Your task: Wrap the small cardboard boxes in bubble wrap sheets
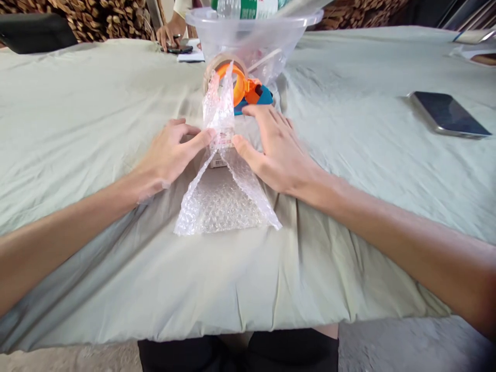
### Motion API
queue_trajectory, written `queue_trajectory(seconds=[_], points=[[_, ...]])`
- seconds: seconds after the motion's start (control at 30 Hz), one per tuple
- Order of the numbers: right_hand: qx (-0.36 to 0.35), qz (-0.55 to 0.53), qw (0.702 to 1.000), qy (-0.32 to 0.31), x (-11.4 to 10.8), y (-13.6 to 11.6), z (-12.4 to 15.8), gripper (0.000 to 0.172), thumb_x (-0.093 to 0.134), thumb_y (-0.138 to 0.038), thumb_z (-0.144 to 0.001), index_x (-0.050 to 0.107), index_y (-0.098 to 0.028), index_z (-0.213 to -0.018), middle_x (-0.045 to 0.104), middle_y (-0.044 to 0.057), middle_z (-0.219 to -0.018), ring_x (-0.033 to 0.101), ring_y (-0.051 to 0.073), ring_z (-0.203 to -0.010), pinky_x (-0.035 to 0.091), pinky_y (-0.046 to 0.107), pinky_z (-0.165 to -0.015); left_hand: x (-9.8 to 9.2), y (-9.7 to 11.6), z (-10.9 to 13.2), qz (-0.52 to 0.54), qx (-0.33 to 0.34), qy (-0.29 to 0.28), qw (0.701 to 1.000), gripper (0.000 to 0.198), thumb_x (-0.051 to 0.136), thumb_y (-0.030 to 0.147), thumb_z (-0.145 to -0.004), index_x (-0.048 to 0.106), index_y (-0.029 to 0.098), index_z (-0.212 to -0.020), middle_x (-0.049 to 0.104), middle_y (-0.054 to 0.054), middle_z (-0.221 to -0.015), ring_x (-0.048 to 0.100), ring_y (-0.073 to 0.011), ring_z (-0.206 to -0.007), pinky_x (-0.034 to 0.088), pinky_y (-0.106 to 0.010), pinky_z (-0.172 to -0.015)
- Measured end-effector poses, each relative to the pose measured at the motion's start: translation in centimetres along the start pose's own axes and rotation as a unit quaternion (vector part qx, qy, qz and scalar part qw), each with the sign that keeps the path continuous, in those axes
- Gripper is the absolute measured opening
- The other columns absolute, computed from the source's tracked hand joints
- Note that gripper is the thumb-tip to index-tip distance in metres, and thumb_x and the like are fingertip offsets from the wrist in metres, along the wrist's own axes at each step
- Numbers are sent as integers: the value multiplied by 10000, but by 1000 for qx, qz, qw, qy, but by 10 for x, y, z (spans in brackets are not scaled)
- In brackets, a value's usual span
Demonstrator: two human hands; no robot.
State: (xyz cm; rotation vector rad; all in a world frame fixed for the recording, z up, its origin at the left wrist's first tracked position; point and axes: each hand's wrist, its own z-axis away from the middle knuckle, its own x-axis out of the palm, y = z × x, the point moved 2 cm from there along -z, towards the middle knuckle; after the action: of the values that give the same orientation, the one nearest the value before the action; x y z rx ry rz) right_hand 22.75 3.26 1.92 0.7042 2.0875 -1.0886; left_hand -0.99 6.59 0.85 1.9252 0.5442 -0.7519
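I've got the box [219, 163] in bubble wrap [228, 206] before the tape gun [241, 89], left hand [168, 151] and right hand [276, 147] spread, thumbs against the wrap; middle looks covered, flared ends left to close.

Left hand [172, 150], right hand [279, 150] and forearms [81, 222] are bare, a clear film-like scrap [154, 190] at the left wrist [134, 187]; black legwear [294, 352] shows below the tablecloth's [155, 294] near edge.
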Motion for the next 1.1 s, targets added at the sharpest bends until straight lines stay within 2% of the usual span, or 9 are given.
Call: queue_trajectory(seconds=[0.1,0.17,0.27,0.37,0.47,0.63,0.77,0.93,1.1], points=[[28,-17,997,-76,3,5,-3,357,415,-473,-1229,645,-214,-1144,746,178,-1416,624,382,-1493,343,598,-1360,-1,9,2,6,-43,-2,999,510,598,741,-1053,795,296,-899,833,-116,-1213,476,-464,-1687,412,-692,-1380],[0,-58,992,-111,4,6,-5,434,319,-458,-1252,553,-251,-951,765,107,-1184,704,329,-1303,339,568,-1347,-1,15,3,10,-49,-16,999,512,579,721,-1053,747,286,-841,830,-100,-1125,582,-442,-1583,460,-643,-1357],[-18,-107,985,-131,3,7,-5,410,329,-465,-1244,481,-262,-922,718,68,-1055,710,306,-1175,372,552,-1307,-1,23,6,31,-50,-40,997,515,537,695,-1070,749,254,-909,826,-87,-1133,740,-375,-1283,593,-531,-1200],[-10,-144,981,-128,3,11,-5,362,413,-517,-1212,521,-262,-977,729,93,-1132,691,339,-1285,469,540,-1230,-1,24,6,50,-28,-41,998,474,541,652,-1098,785,250,-1036,837,-62,-1145,761,-304,-1105,642,-428,-1031],[-42,-184,976,-112,4,17,-7,311,513,-538,-1176,615,-265,-1067,780,99,-1253,686,356,-1374,522,548,-1241,0,17,3,92,42,-30,994,451,665,686,-1071,775,254,-1002,830,-64,-1019,772,-288,-993,669,-404,-912],[-90,-271,953,-105,6,24,-10,284,661,-497,-1138,703,-314,-1351,771,71,-1544,681,315,-1506,544,544,-1346,3,1,-2,211,105,-54,970,433,793,668,-1075,764,255,-1202,855,-79,-1059,835,-295,-1038,716,-467,-1012],[-77,-282,951,-100,8,27,-11,408,668,-431,-1138,634,-337,-1533,758,77,-1586,740,296,-1417,601,569,-1295,4,-4,-2,246,90,-61,963,465,820,622,-1077,729,259,-1352,879,-97,-1188,861,-302,-1071,742,-454,-927],[-93,-237,966,-47,8,28,-13,357,699,-409,-1118,708,-329,-1465,682,81,-1694,713,332,-1476,547,617,-1350,4,-4,-3,221,89,-28,971,451,811,546,-1084,691,292,-1437,878,-54,-1097,853,-262,-957,721,-424,-850],[-118,-209,970,-29,6,22,-14,282,669,-373,-1116,765,-330,-1378,763,55,-1577,738,312,-1411,598,557,-1308,2,10,0,147,143,63,977,272,847,433,-1034,741,316,-1256,859,-45,-1269,838,-256,-1111,700,-389,-863]])
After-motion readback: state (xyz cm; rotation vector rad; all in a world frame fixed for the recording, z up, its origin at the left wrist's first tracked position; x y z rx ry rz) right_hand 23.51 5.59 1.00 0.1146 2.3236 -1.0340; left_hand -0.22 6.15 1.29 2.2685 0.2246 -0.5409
